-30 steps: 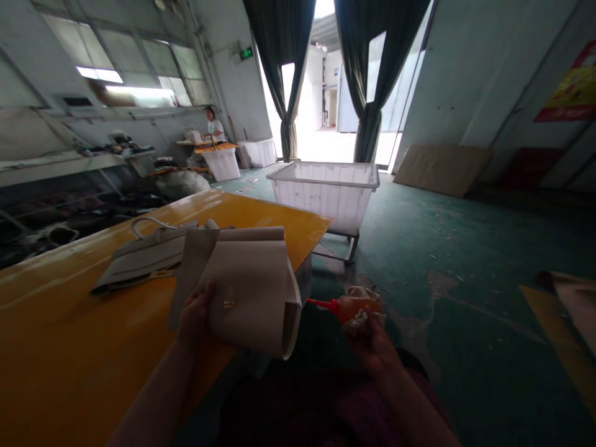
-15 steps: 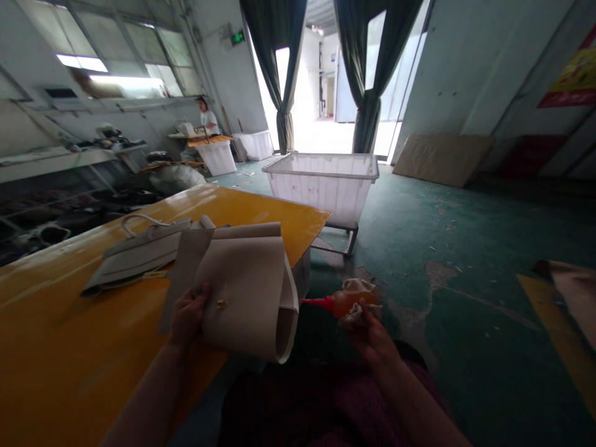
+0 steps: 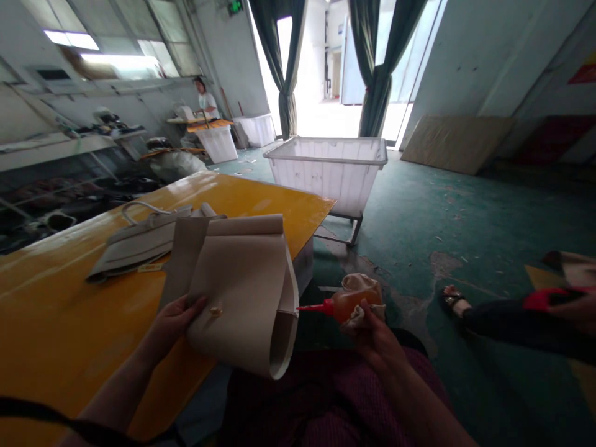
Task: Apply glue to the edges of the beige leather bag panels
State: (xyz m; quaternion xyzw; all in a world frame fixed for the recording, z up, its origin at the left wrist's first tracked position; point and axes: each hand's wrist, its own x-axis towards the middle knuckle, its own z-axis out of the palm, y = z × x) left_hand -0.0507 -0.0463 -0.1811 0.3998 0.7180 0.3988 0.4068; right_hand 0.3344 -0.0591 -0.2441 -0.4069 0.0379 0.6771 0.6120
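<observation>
Yellow laminate surface (image 3: 69, 335) fills the lower left of our view, and worn green painted floor (image 3: 470, 248) fills the right. Past the surface's far corner stands a white plastic tub (image 3: 326, 180) on a metal frame (image 3: 338, 230), with dark curtains (image 3: 379, 74) tied back at a bright doorway behind it. At far left, we note a person in a white shirt (image 3: 205, 102) at a bench. Another person's dark-trousered leg (image 3: 507, 323) and sandalled foot (image 3: 451, 301) enter from the right, with a separate hand (image 3: 570, 310) at the frame edge.

The left hand (image 3: 172, 326) holds a curled cream panel (image 3: 242, 298) up over the surface, its fingers (image 3: 198, 302) flat against the panel's face. A small gold fleck (image 3: 215, 311) sits on the panel, too small for us to identify. Just beyond lies a folded cream piece with a loop handle (image 3: 139, 242), a yellow tag (image 3: 149, 267) at its edge. The right hand (image 3: 377, 341) is closed around an amber squeeze bottle (image 3: 349, 305) wrapped in a pale rag (image 3: 358, 287). Its red nozzle (image 3: 314, 307) points at the panel's rolled edge; touching or just beside, we cannot tell from this angle.
</observation>
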